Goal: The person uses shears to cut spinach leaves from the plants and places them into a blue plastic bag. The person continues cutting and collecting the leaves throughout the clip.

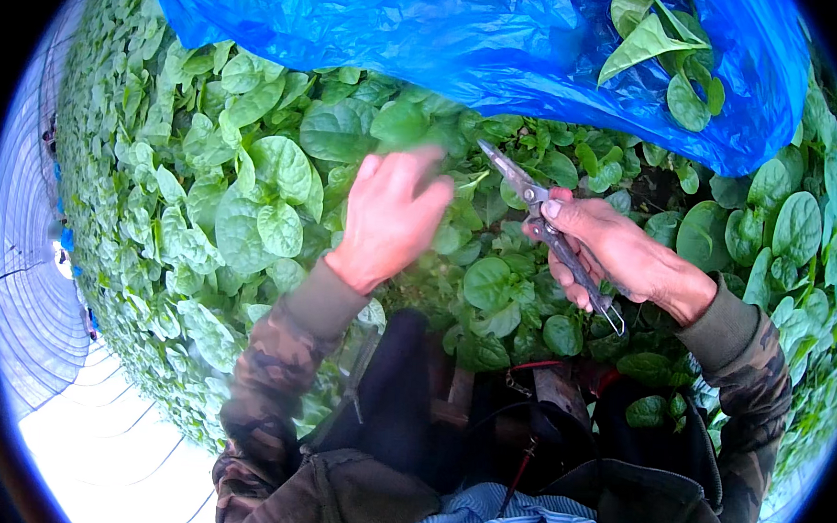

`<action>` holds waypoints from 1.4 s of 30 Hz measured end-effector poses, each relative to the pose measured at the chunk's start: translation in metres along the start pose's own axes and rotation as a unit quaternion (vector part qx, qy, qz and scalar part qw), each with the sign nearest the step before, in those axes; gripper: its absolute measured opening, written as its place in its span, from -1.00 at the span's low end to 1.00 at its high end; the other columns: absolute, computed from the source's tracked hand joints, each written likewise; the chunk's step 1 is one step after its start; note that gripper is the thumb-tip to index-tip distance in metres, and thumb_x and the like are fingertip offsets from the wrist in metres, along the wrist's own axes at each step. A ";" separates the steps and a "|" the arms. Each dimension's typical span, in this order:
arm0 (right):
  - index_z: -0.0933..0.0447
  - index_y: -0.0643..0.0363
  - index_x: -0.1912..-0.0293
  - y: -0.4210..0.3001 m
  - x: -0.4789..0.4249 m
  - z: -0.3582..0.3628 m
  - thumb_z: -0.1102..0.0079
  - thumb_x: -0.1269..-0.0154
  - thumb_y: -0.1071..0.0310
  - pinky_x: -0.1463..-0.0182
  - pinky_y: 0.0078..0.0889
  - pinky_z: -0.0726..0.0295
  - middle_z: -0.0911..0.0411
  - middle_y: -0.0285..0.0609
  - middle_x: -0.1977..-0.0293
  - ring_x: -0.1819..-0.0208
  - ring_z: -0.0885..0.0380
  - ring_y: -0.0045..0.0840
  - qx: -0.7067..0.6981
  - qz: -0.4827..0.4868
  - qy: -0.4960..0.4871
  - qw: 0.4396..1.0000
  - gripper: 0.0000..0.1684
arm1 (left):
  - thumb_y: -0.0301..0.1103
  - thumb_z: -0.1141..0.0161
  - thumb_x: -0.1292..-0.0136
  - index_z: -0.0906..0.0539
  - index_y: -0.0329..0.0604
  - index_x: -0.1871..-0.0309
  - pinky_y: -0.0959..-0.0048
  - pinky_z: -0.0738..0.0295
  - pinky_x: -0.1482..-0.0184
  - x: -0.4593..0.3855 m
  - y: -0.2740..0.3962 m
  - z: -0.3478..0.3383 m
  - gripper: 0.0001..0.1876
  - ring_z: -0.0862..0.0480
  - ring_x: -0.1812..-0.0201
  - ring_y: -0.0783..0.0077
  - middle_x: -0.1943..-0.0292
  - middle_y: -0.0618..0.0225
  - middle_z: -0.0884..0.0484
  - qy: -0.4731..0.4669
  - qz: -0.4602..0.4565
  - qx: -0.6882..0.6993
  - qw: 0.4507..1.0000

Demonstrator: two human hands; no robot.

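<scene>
My left hand (396, 213), blurred by motion, is curled over the leafy bed. Blurred green leaves (402, 122) extend from beyond its fingers, and these fingers look closed on the shoot's hidden stem. In my right hand (606, 244) is a pair of garden snips (530, 195), its blades together and pointing up and left. A wire catch shows at the handle end. Around both hands grow broad-leaved green plants (280, 170) resembling Malabar spinach. Beyond them a blue plastic bag (404, 23) lies spread over the plants, with several cut leafy shoots (651, 49) on its right part.
Dense plants (798, 227) continue on both sides. Between my knees is a wooden piece (558, 392), perhaps part of a low seat, with a red cord (521, 465) close by. A greenhouse-like covering (35, 295) curves along the left, with small blue items (67, 239) far off.
</scene>
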State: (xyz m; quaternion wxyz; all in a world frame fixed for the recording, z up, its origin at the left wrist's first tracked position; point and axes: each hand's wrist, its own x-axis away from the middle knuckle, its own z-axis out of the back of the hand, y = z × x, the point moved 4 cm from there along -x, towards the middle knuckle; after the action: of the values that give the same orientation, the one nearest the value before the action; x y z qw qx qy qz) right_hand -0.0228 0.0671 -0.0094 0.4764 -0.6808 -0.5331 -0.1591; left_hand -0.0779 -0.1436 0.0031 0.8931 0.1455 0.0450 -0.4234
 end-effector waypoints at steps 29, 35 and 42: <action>-0.34 0.37 0.08 -0.030 -0.063 -0.022 0.32 -0.54 -0.12 0.27 -0.26 -0.68 -0.52 -0.01 0.28 0.30 -0.62 -0.35 0.034 -0.010 -0.013 0.999 -0.37 | -0.60 -0.09 -0.18 -0.70 -0.33 0.14 0.46 -0.54 -0.04 0.026 -0.114 -0.012 -0.78 -0.72 0.08 0.27 0.08 0.10 -0.72 0.024 0.267 0.194 0.944; -0.27 0.35 0.02 -0.029 -0.062 -0.021 0.39 -0.57 -0.08 0.23 -0.24 -0.69 -0.50 0.04 0.24 0.26 -0.60 -0.34 0.051 0.009 -0.028 0.998 -0.41 | -0.61 -0.08 -0.17 -0.70 -0.31 0.15 0.45 -0.52 -0.07 0.023 -0.110 -0.012 -0.77 -0.71 0.04 0.30 0.09 0.13 -0.73 0.014 0.273 0.186 0.944; -0.25 0.21 0.14 -0.032 -0.071 -0.028 0.36 -0.58 -0.05 0.39 -0.39 -0.59 -0.43 -0.15 0.37 0.40 -0.51 -0.50 0.001 0.031 -0.020 0.999 -0.52 | -0.63 -0.07 -0.17 -0.70 -0.31 0.18 0.44 -0.52 -0.08 0.024 -0.101 -0.001 -0.78 -0.70 0.02 0.25 0.09 0.07 -0.71 0.007 0.261 0.167 0.951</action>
State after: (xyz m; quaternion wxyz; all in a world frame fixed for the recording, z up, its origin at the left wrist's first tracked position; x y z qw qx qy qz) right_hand -0.0695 0.0023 -0.0321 0.4711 -0.6996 -0.5213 -0.1298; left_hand -0.1400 -0.2216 -0.0255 0.9351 0.3019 -0.0600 -0.1756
